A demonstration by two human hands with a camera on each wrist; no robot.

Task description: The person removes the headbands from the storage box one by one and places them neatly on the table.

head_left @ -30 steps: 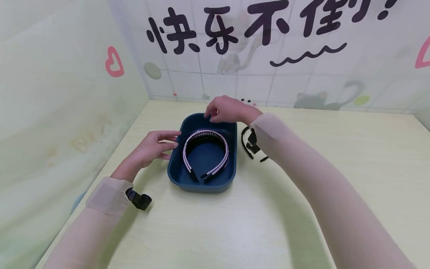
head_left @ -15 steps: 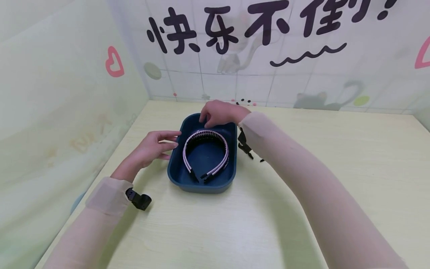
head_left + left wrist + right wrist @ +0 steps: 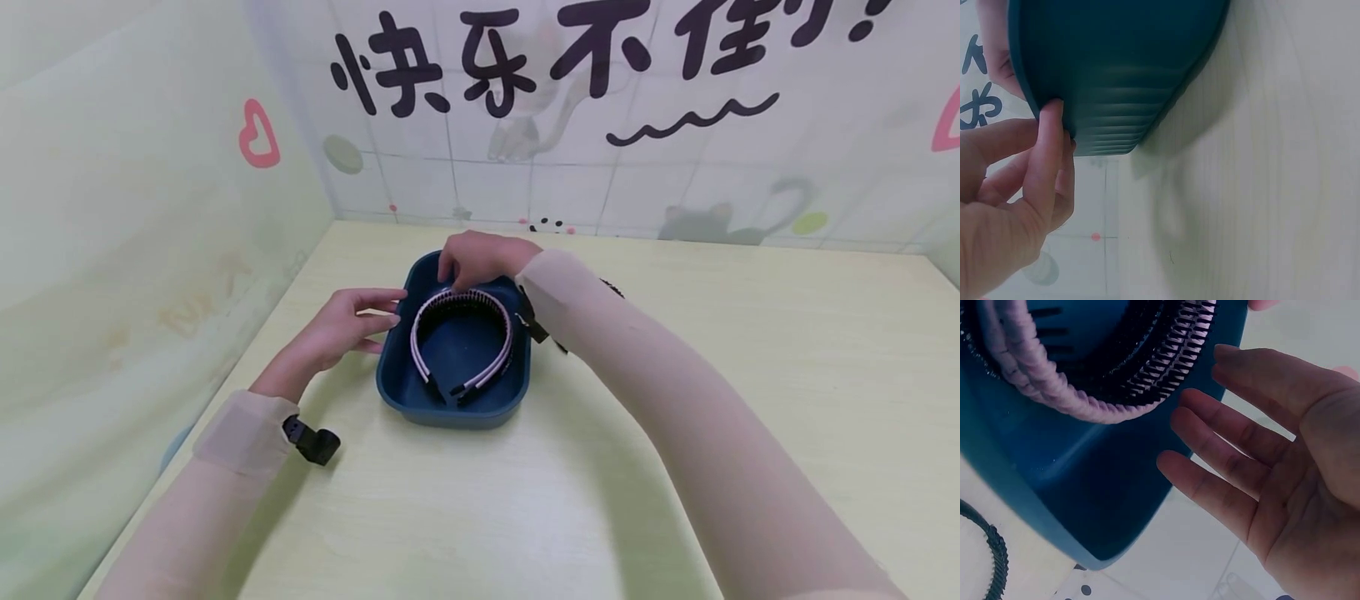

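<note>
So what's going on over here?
Someone is at a table with a blue tub that has headbands lying in it. Their left hand touches the tub's side; their right hand is over its far end, fingers near the headbands but gripping none. A dark headband lies outside the tub.

A small partitioned table booth is shown; whether it is set within a home, a studio or an office cannot be told. A pale wood-grain worktop is backed by a panel printed with a tile grid, 4 large Chinese characters and a cat silhouette. At one side, a pastel sheet is marked with a pink heart.
</note>
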